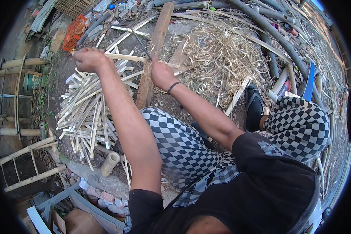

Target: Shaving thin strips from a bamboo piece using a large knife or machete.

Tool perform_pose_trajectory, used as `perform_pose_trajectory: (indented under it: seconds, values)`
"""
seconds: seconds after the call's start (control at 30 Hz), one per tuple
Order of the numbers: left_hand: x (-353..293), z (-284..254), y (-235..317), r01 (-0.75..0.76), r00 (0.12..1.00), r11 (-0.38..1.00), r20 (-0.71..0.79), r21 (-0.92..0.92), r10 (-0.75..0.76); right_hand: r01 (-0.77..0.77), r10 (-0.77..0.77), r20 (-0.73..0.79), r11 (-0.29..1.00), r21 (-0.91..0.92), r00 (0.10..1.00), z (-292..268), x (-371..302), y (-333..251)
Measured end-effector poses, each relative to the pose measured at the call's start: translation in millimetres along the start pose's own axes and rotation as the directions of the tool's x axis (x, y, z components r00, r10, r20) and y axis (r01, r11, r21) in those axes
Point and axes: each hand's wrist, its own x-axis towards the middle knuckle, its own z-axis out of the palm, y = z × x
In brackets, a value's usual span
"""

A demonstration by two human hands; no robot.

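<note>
My left hand is closed round one end of a pale bamboo strip. The strip runs to the right across a wooden plank that stretches away from my leg. In my right fist is a knife, its narrow dark blade pointing up and to the left and meeting the strip near the plank. The fingers hide the knife's handle. Below the strip, on the ground to the left, lies a loose pile of cut bamboo strips.
A heap of curly bamboo shavings covers the ground right of the plank. Thick bamboo poles lie beyond it. A blue saw leans beside my right knee. An orange crate and a short bamboo piece are on the left.
</note>
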Motion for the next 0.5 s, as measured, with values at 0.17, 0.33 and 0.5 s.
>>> perform_pose_trajectory:
  seconds: [0.17, 0.33, 0.5]
  values:
    - [-5, 0, 2, 0.010, 1.000, 1.000, 0.025, 0.003, -0.010, 0.105, -0.105, 0.038, 0.994, 0.003, 0.994, -14, -18, -25]
    - [8, -6, -4, 0.035, 0.999, 0.999, -0.024, -0.003, -0.035, -0.020, 0.020, -0.004, 1.000, 0.000, 1.000, 12, -1, 20]
    - [8, -15, -5, 0.030, 1.000, 0.998, -0.006, 0.047, -0.030, 0.064, -0.061, 0.073, 0.997, -0.046, 0.995, -6, -21, -11]
